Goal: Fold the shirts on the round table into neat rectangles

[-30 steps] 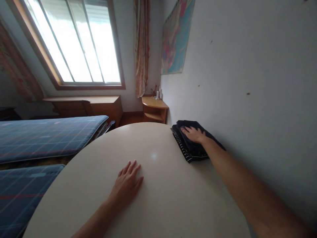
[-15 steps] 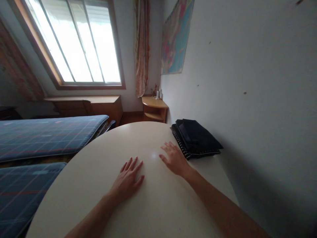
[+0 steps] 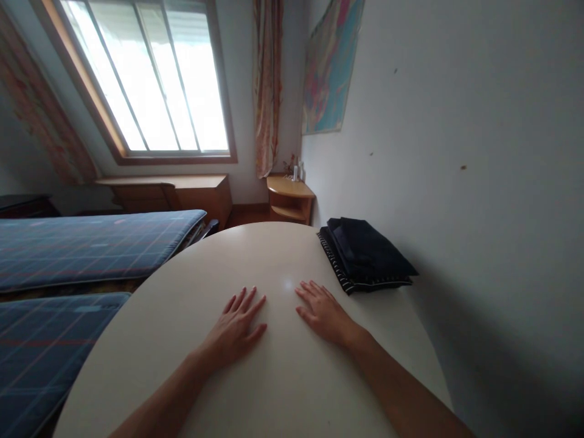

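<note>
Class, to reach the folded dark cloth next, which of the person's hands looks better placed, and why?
Probably the right hand: it is empty, on the white table, close to the folded dark cloth. The left hand is empty too, but farther from the cloth.

Head-worn view, forward and down

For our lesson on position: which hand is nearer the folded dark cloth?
The right hand, palm down on the table close to the folded dark cloth; the left hand lies farther away from it.
</note>
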The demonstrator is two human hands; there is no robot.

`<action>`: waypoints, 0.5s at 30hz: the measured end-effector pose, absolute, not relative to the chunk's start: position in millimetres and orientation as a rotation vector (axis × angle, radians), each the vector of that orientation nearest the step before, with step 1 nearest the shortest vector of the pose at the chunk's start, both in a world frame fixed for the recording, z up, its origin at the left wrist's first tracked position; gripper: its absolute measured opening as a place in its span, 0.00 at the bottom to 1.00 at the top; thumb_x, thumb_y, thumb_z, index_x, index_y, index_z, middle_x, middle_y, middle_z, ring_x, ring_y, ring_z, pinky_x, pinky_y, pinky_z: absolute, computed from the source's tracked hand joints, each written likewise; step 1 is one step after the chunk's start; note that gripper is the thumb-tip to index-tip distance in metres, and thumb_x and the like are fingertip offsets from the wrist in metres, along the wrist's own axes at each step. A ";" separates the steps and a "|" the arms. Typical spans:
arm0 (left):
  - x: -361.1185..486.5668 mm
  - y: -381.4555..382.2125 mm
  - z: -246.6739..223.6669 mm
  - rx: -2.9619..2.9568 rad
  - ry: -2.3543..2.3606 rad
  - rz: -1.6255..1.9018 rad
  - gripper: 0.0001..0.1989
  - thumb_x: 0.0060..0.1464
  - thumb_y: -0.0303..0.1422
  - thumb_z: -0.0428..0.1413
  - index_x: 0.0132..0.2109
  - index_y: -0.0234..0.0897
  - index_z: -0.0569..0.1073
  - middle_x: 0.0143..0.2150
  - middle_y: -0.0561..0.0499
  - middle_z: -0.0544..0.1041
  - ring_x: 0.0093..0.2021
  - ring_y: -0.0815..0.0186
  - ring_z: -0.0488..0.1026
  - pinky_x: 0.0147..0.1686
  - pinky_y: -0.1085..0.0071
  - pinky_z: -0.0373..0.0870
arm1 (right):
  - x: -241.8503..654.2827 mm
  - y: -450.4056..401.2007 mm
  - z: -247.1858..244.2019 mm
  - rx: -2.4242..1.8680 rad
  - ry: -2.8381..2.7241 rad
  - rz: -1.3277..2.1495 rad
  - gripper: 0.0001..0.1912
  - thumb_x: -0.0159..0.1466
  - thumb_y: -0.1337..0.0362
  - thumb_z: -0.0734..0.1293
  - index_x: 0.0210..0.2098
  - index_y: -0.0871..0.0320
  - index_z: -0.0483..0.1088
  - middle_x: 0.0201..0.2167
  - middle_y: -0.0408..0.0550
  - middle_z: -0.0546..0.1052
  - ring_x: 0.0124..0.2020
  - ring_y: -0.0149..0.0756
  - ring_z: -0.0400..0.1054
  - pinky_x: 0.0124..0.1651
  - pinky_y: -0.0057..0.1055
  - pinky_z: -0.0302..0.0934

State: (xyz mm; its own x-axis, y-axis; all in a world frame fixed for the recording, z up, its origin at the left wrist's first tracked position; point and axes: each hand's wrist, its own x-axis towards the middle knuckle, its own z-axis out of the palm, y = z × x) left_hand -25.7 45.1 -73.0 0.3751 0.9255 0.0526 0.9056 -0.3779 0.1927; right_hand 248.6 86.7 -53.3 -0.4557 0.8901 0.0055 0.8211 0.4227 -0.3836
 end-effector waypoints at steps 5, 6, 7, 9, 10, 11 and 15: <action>-27.5 46.1 -78.6 2.513 1.658 0.270 0.32 0.67 0.50 0.45 0.73 0.47 0.54 0.75 0.46 0.45 0.74 0.49 0.41 0.70 0.48 0.46 | 251.5 85.6 -54.1 -1.453 -2.440 0.434 0.28 0.68 0.56 0.61 0.65 0.58 0.65 0.69 0.53 0.61 0.71 0.44 0.49 0.73 0.44 0.40; -27.9 46.4 -79.4 2.513 1.657 0.279 0.32 0.67 0.50 0.45 0.73 0.47 0.55 0.75 0.46 0.45 0.74 0.49 0.41 0.70 0.47 0.46 | 252.0 85.7 -54.1 -1.440 -2.436 0.423 0.28 0.68 0.56 0.61 0.65 0.59 0.65 0.69 0.53 0.62 0.71 0.44 0.50 0.72 0.43 0.40; -28.4 46.5 -79.8 2.509 1.656 0.286 0.32 0.66 0.50 0.46 0.72 0.46 0.55 0.75 0.46 0.45 0.74 0.48 0.41 0.70 0.47 0.46 | 252.5 85.8 -53.9 -1.431 -2.431 0.414 0.27 0.68 0.56 0.61 0.64 0.59 0.66 0.68 0.53 0.63 0.71 0.44 0.51 0.72 0.43 0.41; -28.8 46.2 -79.1 2.492 1.655 0.300 0.32 0.66 0.49 0.47 0.72 0.45 0.57 0.75 0.45 0.47 0.74 0.47 0.42 0.69 0.46 0.47 | 252.9 86.3 -53.6 -1.424 -2.424 0.403 0.26 0.68 0.56 0.61 0.63 0.59 0.67 0.68 0.54 0.64 0.70 0.45 0.52 0.72 0.43 0.43; -28.2 45.5 -77.7 2.484 1.643 0.311 0.31 0.66 0.47 0.48 0.71 0.45 0.58 0.75 0.46 0.49 0.74 0.48 0.43 0.69 0.45 0.46 | 252.9 86.6 -53.5 -1.422 -2.421 0.399 0.26 0.68 0.56 0.62 0.63 0.59 0.68 0.67 0.54 0.64 0.70 0.45 0.53 0.72 0.44 0.43; -26.8 44.3 -75.4 2.482 1.608 0.323 0.30 0.66 0.45 0.48 0.71 0.45 0.59 0.74 0.46 0.51 0.74 0.48 0.44 0.69 0.45 0.46 | 252.8 86.9 -53.5 -1.421 -2.420 0.394 0.26 0.68 0.57 0.62 0.62 0.59 0.68 0.67 0.54 0.65 0.70 0.45 0.53 0.72 0.44 0.43; -7.9 31.4 -59.0 2.521 1.240 0.339 0.25 0.65 0.37 0.49 0.68 0.48 0.64 0.72 0.50 0.59 0.73 0.56 0.51 0.70 0.49 0.46 | 252.6 88.5 -54.8 -1.392 -2.423 0.356 0.25 0.68 0.57 0.62 0.61 0.60 0.69 0.66 0.55 0.66 0.68 0.45 0.56 0.71 0.44 0.46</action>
State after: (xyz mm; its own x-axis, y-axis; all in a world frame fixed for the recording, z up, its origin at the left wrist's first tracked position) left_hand -7.9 31.4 -59.0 0.5971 0.7988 0.0743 0.7253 -0.5771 0.3754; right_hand 252.6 88.5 -54.8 -0.4721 0.8682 0.1525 0.7878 0.4932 -0.3691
